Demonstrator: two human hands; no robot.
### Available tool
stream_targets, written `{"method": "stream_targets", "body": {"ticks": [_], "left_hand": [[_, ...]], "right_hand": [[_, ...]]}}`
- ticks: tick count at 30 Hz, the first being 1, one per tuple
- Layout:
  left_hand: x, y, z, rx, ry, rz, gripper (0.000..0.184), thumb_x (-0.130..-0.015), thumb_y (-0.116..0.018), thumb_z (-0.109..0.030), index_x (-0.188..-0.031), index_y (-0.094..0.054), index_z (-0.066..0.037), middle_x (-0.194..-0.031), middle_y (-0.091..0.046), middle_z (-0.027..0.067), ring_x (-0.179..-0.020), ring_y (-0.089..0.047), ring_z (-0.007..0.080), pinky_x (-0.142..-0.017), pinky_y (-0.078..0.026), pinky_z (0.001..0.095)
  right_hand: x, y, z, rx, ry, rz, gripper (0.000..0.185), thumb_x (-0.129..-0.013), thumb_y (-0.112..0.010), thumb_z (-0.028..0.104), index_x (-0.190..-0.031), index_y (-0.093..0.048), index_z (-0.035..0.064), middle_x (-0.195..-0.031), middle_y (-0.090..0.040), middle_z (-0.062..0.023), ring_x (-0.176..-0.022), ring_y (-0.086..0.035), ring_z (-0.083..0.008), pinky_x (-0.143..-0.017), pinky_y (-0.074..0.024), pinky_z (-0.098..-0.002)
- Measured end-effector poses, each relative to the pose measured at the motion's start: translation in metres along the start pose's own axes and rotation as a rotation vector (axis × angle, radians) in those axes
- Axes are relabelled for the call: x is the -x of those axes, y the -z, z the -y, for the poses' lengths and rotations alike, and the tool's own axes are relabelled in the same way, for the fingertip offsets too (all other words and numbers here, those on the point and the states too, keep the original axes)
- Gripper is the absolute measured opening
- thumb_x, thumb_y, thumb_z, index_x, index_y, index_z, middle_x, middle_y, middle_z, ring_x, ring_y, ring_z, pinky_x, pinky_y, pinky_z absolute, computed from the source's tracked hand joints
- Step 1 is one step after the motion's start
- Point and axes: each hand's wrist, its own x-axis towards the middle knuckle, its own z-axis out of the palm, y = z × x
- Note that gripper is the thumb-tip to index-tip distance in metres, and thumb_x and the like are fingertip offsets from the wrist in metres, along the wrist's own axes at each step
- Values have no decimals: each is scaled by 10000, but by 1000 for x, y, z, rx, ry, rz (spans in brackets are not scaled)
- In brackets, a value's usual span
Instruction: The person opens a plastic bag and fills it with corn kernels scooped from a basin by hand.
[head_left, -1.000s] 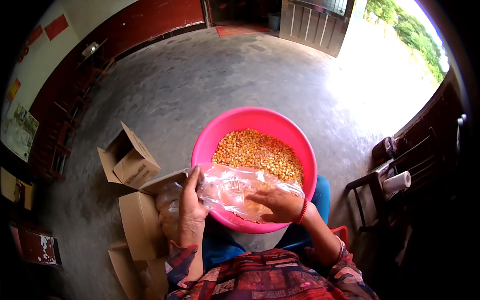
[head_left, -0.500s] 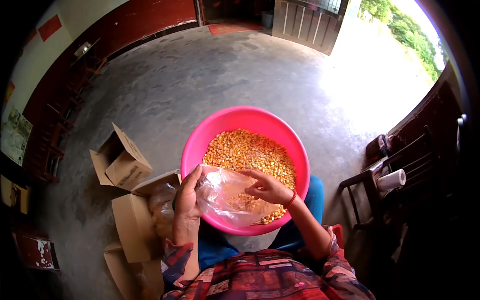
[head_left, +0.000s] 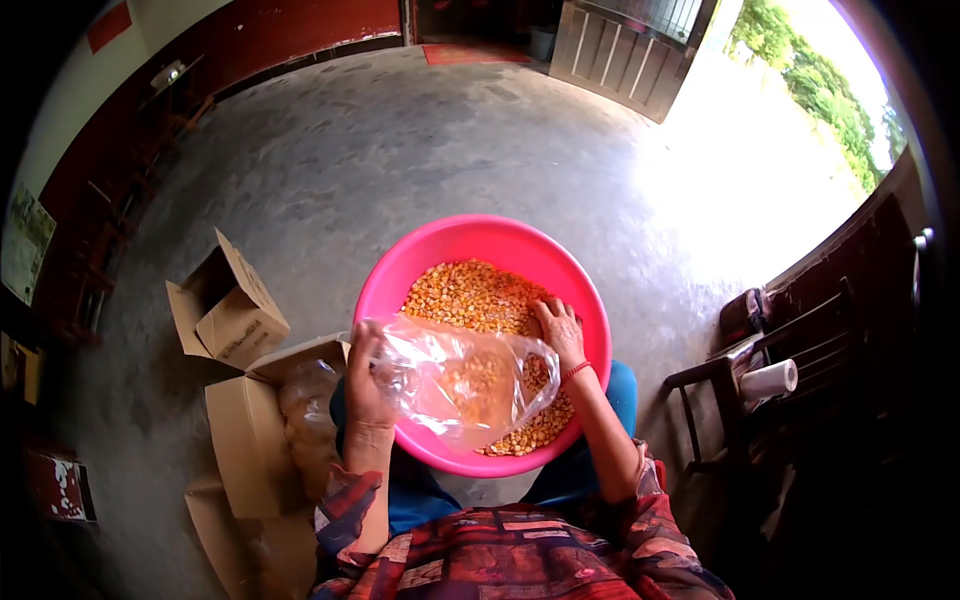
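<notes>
A large pink basin (head_left: 585, 270) in front of me holds loose yellow corn kernels (head_left: 465, 285). My left hand (head_left: 368, 385) is closed on the left end of a clear plastic bag (head_left: 465, 375) stretched over the basin. The bag's mouth gapes at its right end, and kernels show through the film. At the basin's right side my right hand (head_left: 560, 332) lies on the corn, palm down with fingers apart; the fingertips are partly lost among the kernels. A red bracelet (head_left: 577, 371) circles that wrist.
Left of the basin stand an open cardboard box (head_left: 240, 315) and another box (head_left: 250, 440) with filled clear bags (head_left: 310, 400) inside. A dark wooden chair (head_left: 715, 380) on the right carries a white roll (head_left: 770, 380). Beyond lies the concrete floor (head_left: 450, 150), with an open door (head_left: 625, 55).
My right hand has moved from over the bag to the corn at the basin's right. The bag has opened out wider and its mouth now gapes. My left hand keeps its hold.
</notes>
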Motion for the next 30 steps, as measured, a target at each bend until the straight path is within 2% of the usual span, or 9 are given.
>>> {"method": "stream_targets", "body": {"ticks": [5,8,10,13,15,16,19,26,30], "left_hand": [[-1,-15,-4,41,24,102,201,-900,-537,-346,-867,-543,-147,-587,-412,-74,-433,-374,25,-376,-330,174],[-14,-5,15,-138,170,111,220,-889,-563,-324,-849,-588,-109,-608,-431,-67,-452,-366,17,-388,-313,170],[-12,-5,21,-123,201,40,223,-891,-564,-314,-841,-596,-99,-609,-438,-64,-453,-367,21,-384,-302,176],[-6,-5,20,-103,18,68,228,-899,-560,-288,-824,-615,-80,-605,-463,-61,-471,-384,16,-401,-292,169],[-4,-8,21,-462,-470,-121,239,-907,-553,-274,-827,-629,-63,-590,-467,-59,-499,-397,13,-449,-322,173],[3,-3,16,-370,-315,-67,219,-910,-555,-221,-904,-636,-18,-668,-567,-28,-599,-493,28,-550,-406,187],[4,-8,24,-568,-584,-108,206,-906,-560,-170,-971,-629,13,-775,-639,8,-722,-565,60,-649,-461,217],[6,-11,31,-584,-542,-57,197,-899,-567,-120,-1018,-614,29,-812,-654,38,-750,-565,54,-652,-463,202],[4,-9,34,-608,-587,-40,203,-904,-560,-126,-1016,-612,34,-785,-648,25,-707,-538,31,-609,-448,192]], "right_hand": [[4,-13,-14,-43,80,100,286,-806,-570,222,-1077,-583,131,-1023,-572,-119,-994,-524,-321,-813,-445,-401],[2,-23,-17,-1290,-648,89,325,-860,-553,270,-1125,-595,86,-1094,-602,-128,-1026,-563,-284,-867,-453,-359],[6,-60,-55,-1599,-588,151,304,-863,-555,251,-1097,-604,64,-1076,-605,-108,-1008,-567,-254,-852,-461,-350],[8,-28,-46,-1455,-477,-22,218,-888,-506,154,-1036,-592,18,-949,-608,-81,-891,-584,-191,-771,-481,-322],[-1,-8,-41,-1671,-581,-58,186,-904,-478,123,-1005,-583,6,-874,-610,-67,-800,-592,-157,-706,-493,-298],[-4,-1,-44,-1623,-606,-126,187,-915,-467,142,-977,-586,11,-843,-613,-50,-710,-575,-124,-637,-485,-255],[-15,44,-11,-1775,-817,-187,193,-931,-480,257,-946,-546,76,-670,-478,19,-495,-403,-58,-394,-309,-185],[-43,164,90,-2146,-119,-47,212,-980,-376,271,-953,-475,85,-629,-317,35,-480,-245,-41,-387,-213,-184],[-38,146,158,-2054,-190,76,236,-963,-408,294,-898,-491,83,-641,-364,34,-481,-282,-44,-391,-234,-196]]}}
